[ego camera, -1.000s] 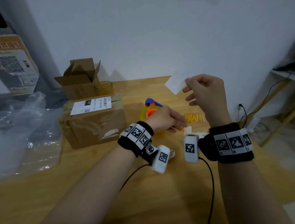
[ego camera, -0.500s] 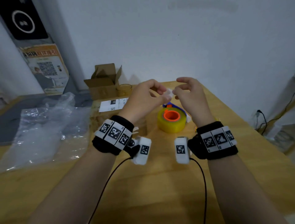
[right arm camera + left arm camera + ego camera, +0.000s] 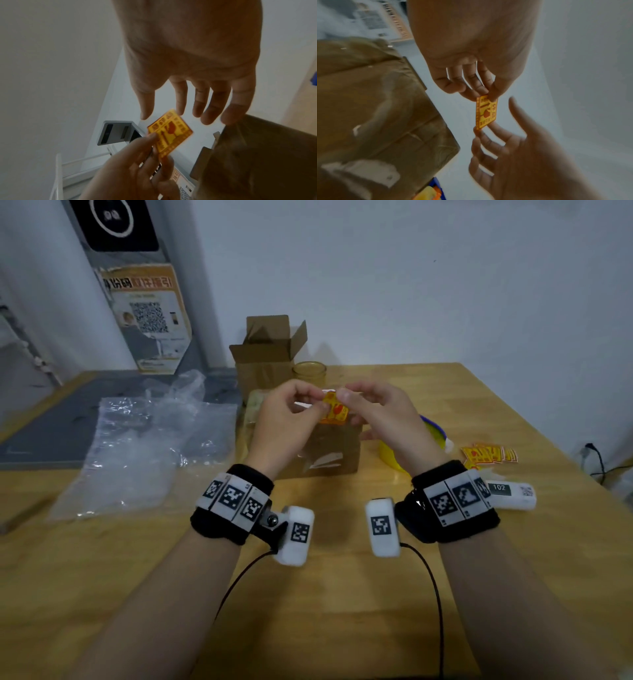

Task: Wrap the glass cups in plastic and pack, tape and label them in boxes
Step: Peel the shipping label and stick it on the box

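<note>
Orange and yellow, the sticker (image 3: 335, 412) hangs in the air between both hands, above the taped box (image 3: 322, 446) at the table's centre. The left hand (image 3: 284, 419) pinches one end of it between thumb and fingertips, its other fingers curled. The right hand (image 3: 383, 412) meets the sticker's other end; its fingers (image 3: 180, 102) are nearly straight and spread, and its fingertips lie at the sticker's edge, though whether they actually nip it cannot be told. At 12 o'clock from the taped box stand an open box (image 3: 270, 354) and, just beside it, a glass cup (image 3: 309, 373). Crumpled plastic (image 3: 147, 440) lies at 9 o'clock. A yellow tape roll (image 3: 390, 453) sits at 3 o'clock, partly behind the right wrist, with more stickers (image 3: 488, 455) further out the same way on the wooden table (image 3: 342, 594).
</note>
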A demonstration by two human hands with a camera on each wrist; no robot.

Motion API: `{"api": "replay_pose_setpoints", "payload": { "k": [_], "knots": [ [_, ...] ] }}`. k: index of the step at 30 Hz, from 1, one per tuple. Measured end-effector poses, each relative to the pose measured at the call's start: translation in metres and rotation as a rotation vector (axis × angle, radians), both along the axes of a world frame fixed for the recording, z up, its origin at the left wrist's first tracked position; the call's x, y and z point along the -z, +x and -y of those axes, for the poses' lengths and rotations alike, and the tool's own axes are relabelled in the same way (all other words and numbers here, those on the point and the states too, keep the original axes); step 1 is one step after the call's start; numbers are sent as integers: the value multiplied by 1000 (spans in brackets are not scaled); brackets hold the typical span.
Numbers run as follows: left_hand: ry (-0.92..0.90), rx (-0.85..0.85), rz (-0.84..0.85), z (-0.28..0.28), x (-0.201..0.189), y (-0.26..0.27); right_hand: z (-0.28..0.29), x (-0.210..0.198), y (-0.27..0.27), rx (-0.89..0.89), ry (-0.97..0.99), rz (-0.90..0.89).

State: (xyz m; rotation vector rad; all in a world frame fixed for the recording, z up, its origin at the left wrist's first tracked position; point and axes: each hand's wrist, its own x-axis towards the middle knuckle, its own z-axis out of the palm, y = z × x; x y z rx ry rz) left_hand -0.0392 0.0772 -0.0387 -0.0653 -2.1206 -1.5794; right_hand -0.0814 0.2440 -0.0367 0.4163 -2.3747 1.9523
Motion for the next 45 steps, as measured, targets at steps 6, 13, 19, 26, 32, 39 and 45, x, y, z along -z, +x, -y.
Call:
{"api": "replay_pose_setpoints", "payload": {
  "k": [6,13,19,26,32,39,45],
  "knots": [
    [410,70,205,26,23,8,6,22,2,-12,58,-28],
    [242,-93,161,35,47,15,20,49,-1,-2,147,-29],
    [70,-322,-26,46,48,15,28,69,-3,-5,61,-17],
    [-214,-273,14,61,48,-7,27,74,-8,-17,60,17],
    [-371,-185,59,61,61,-17,34,77,-14,10,30,21],
    [-375,-258,49,60,65,-23,37,78,-19,22,52,29],
    [-354,-287,38,60,67,-29,39,80,-22,32,60,35]
  ]
}}
